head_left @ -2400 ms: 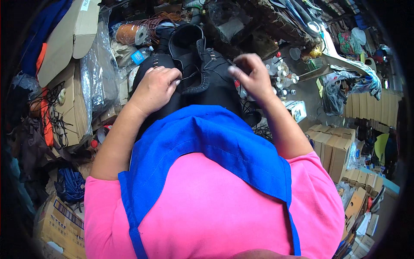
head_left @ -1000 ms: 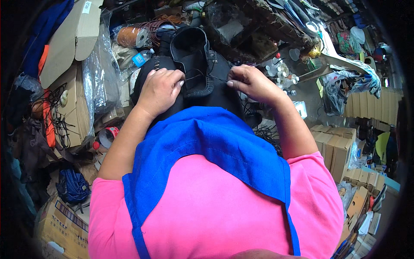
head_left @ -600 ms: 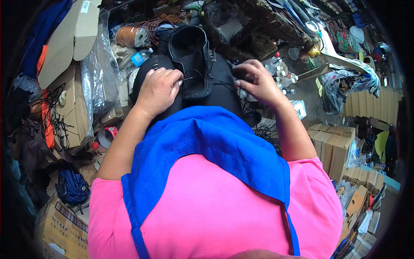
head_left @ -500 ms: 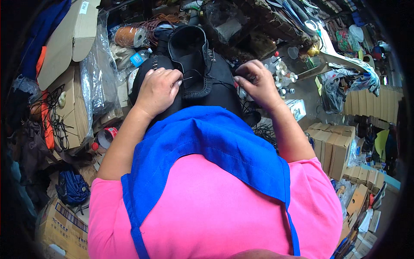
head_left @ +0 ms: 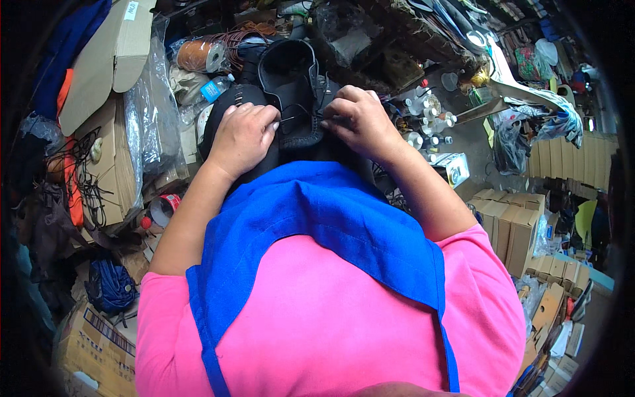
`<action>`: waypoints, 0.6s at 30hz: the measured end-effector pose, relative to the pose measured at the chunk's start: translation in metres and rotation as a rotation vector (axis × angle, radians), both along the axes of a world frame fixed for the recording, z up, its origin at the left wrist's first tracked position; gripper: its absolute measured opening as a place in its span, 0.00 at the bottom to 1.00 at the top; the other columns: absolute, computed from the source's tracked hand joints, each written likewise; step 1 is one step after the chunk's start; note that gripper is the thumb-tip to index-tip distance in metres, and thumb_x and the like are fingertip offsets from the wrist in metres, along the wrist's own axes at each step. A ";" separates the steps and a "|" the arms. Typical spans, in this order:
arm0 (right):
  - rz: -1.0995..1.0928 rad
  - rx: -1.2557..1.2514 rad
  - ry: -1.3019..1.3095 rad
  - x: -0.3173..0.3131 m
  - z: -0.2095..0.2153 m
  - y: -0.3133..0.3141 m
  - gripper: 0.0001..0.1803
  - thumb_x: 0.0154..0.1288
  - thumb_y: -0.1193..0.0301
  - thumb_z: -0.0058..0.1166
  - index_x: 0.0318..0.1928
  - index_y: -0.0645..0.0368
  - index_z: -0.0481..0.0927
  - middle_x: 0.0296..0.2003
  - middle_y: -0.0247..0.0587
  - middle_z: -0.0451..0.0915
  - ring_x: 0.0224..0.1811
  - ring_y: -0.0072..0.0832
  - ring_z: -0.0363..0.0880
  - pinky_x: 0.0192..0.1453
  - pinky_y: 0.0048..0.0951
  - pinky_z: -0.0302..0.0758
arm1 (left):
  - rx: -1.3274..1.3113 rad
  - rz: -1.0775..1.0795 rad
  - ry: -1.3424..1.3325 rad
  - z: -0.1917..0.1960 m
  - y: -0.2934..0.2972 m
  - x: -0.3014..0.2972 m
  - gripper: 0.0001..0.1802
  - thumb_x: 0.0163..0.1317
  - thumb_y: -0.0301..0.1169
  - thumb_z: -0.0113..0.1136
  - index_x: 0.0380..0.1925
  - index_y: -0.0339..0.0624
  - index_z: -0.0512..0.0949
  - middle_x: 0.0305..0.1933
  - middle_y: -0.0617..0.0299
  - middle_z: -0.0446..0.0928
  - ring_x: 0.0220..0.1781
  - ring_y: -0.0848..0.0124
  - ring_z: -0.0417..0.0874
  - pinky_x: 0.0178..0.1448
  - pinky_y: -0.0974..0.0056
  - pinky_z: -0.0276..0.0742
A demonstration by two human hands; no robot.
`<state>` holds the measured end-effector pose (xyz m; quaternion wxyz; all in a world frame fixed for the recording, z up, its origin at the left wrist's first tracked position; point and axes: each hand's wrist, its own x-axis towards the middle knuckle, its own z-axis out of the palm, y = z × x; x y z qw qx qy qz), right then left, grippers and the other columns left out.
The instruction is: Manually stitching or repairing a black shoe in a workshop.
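A black boot upper lies across my lap, its wide opening facing up and coarse stitching along its near edge. My left hand is closed at the left side of the upper, and a thin needle juts from its fingertips over the opening. Dark thread loops above the needle. My right hand is at the upper's right edge, thumb and fingers pinched together; what they grip is hidden. Pale stitches show on black material beyond my left hand.
A blue apron covers my lap. Beyond lie an orange thread spool and a blue-labelled bottle. Small bottles cluster at the right. Cardboard and plastic bags stand left; stacked boxes stand right.
My right hand has come inward from the right, from out beside the upper to its right edge. My left hand and the boot upper stay almost still.
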<state>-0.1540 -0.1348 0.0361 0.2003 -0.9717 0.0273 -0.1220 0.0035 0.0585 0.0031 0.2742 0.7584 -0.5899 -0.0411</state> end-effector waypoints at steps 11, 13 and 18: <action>-0.025 0.031 0.149 0.007 0.007 -0.003 0.08 0.56 0.67 0.61 0.35 0.56 0.81 0.32 0.43 0.75 0.38 0.40 0.77 0.42 0.37 0.71 | 0.007 -0.006 -0.002 -0.001 0.000 0.000 0.05 0.56 0.30 0.57 0.33 0.45 0.75 0.32 0.57 0.76 0.40 0.57 0.77 0.46 0.55 0.67; -0.004 -0.079 0.129 0.009 0.007 -0.001 0.08 0.56 0.66 0.60 0.35 0.55 0.81 0.32 0.42 0.75 0.39 0.39 0.77 0.43 0.38 0.70 | -0.006 -0.010 -0.007 -0.001 0.000 0.000 0.05 0.56 0.31 0.57 0.33 0.45 0.75 0.32 0.57 0.76 0.40 0.57 0.76 0.46 0.55 0.67; -0.015 -0.102 0.311 0.012 0.015 0.003 0.11 0.59 0.64 0.56 0.37 0.58 0.80 0.33 0.42 0.79 0.43 0.41 0.78 0.47 0.40 0.70 | -0.015 -0.014 -0.003 -0.002 0.000 0.000 0.05 0.56 0.31 0.57 0.33 0.45 0.75 0.32 0.57 0.76 0.39 0.57 0.76 0.45 0.55 0.67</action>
